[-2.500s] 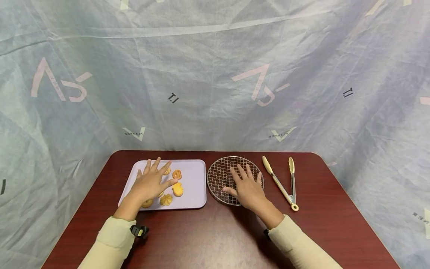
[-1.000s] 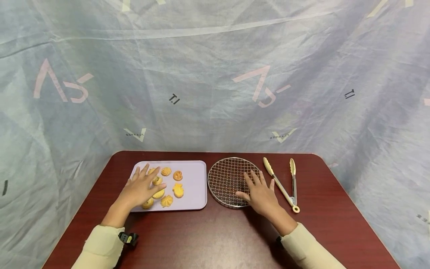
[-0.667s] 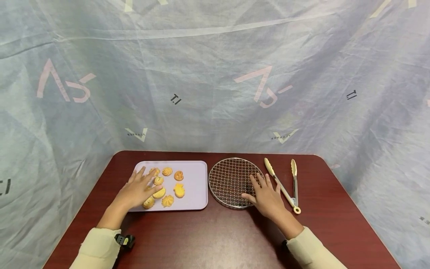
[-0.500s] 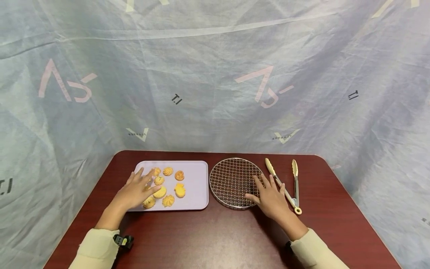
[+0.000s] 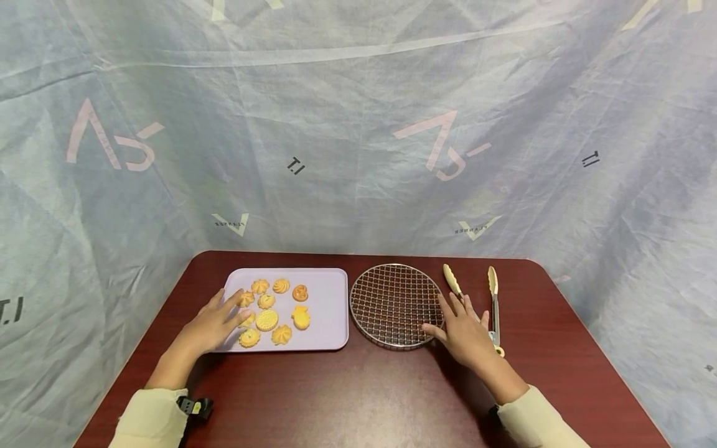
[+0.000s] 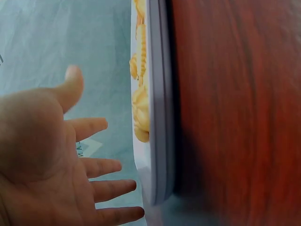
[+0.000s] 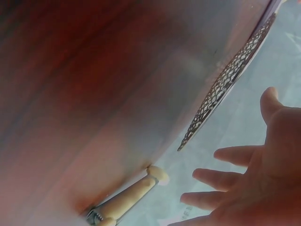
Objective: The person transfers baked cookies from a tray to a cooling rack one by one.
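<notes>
The head view is softly, fairly evenly lit, the fabric backdrop (image 5: 347,155) pale and the wooden tabletop (image 5: 370,401) whitened by glare at lower middle. Soft-edged shadow darkens the wood below the right hand (image 5: 466,336). In the left wrist view the left hand (image 6: 51,157) looks shaded. The right wrist view is hazy, its wire rack (image 7: 228,84) and tongs (image 7: 129,197) softly blurred.
</notes>
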